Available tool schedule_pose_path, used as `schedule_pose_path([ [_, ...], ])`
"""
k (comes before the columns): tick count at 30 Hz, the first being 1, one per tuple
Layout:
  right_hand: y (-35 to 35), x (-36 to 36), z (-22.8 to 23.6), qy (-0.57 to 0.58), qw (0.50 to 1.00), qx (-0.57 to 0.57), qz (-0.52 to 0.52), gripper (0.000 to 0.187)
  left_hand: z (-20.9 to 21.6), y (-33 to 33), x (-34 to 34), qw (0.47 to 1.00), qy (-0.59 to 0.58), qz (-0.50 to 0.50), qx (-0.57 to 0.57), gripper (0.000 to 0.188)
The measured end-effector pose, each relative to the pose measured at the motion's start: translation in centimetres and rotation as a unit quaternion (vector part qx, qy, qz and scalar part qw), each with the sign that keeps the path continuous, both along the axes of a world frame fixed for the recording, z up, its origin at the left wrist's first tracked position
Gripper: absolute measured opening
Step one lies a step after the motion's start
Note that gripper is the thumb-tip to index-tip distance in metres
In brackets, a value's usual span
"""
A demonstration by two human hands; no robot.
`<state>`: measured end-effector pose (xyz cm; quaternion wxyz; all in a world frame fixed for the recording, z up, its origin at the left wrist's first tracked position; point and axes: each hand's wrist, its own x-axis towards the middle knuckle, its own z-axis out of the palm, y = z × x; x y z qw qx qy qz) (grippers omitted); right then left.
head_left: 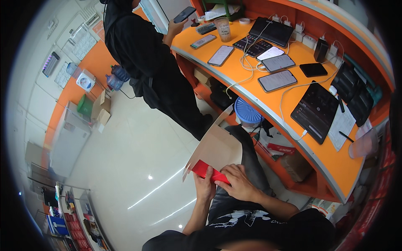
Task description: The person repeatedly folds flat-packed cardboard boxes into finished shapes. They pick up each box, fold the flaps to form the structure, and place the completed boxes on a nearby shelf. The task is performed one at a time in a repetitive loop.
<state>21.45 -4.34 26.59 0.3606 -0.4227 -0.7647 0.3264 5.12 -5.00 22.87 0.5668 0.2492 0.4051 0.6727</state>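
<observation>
Two hands meet on one red packet (pixel 209 172), which lies at the lower edge of a brown cardboard box (pixel 217 146) resting on the wearer's lap. Taking that box as landmark: far to its left stand one grey cabinet (pixel 69 138) and two blue water jugs (pixel 116 78) on the white floor. The left hand (pixel 204 187) is curled round the packet's near end just below the box; the right hand (pixel 238 183), right beside it, presses its fingers (pixel 226 171) closed over the packet's other end. Above the box stands one person in black (pixel 150 62), holding one phone (pixel 184 14) up. Just above-right of the box sits one blue lidded tub (pixel 248 111) under the orange counter (pixel 335 163). Further right on that counter lie one dark tablet (pixel 316 111), one pen (pixel 346 137) and several phones on white cables.
</observation>
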Motion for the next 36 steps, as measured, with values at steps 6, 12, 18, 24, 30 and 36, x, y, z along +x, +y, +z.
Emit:
schedule_pose_path([
  [6, -1.3, 1.0, 0.1, 0.091, 0.991, -0.014, -0.092, 0.038, 1.1, 0.3, 0.5, 0.993, -0.034, 0.113, 0.033, 0.048],
  [12, -1.0, 1.3, -1.7, 0.267, 0.947, -0.176, 0.013, 0.019, -0.7, 0.9, 0.8, 0.996, -0.02, 0.064, 0.056, 0.057],
  [18, -0.3, 1.5, -2.8, 0.319, 0.92, -0.225, -0.028, 0.015, 0.0, 2.3, -1.7, 0.963, 0.148, -0.009, 0.227, 0.102],
  [24, 0.9, 2.3, -2.3, 0.277, 0.931, -0.237, 0.005, 0.017, 1.3, 2.5, -3.7, 0.98, 0.154, -0.014, 0.122, 0.089],
  [30, 1.0, 2.7, -2.4, 0.256, 0.938, -0.236, 0.012, 0.017, 3.1, 2.8, -2.7, 0.908, 0.413, 0.007, 0.075, 0.053],
  [36, 0.9, 3.0, -0.8, 0.155, 0.981, -0.113, -0.034, 0.037, 3.6, 2.5, -2.2, 0.885, 0.448, 0.108, 0.061, 0.035],
])
